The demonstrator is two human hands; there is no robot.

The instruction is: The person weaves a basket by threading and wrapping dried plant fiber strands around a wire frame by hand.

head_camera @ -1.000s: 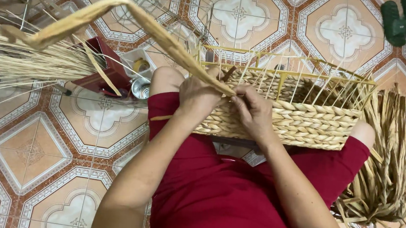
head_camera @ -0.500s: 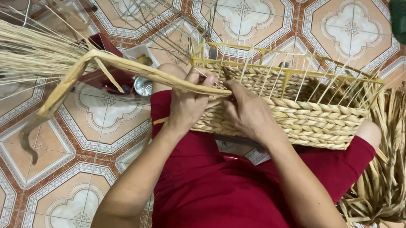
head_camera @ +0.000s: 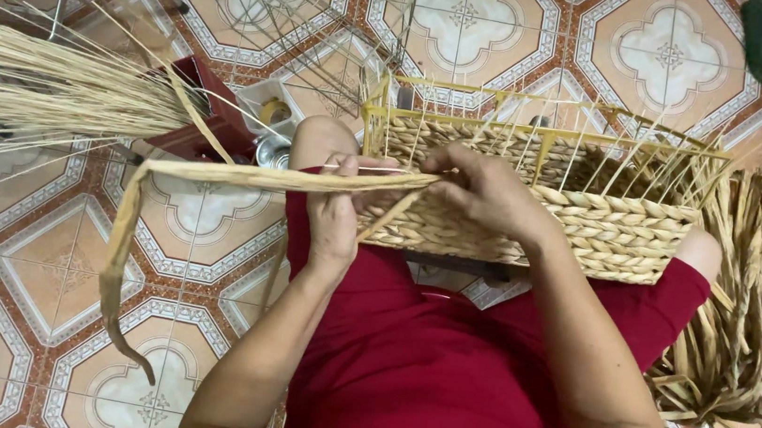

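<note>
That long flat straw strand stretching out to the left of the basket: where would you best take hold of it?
Probably close to the basket, where the strand runs taut and level between the left hand and right hand. Come from above and pinch its flat faces. Farther left it bends and hangs limp toward the tiled floor, so a grip there would give little control.

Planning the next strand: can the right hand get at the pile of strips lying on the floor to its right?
Probably yes: the strip pile lies open beside the right knee, with nothing between, though the right hand is busy at the basket.
</note>
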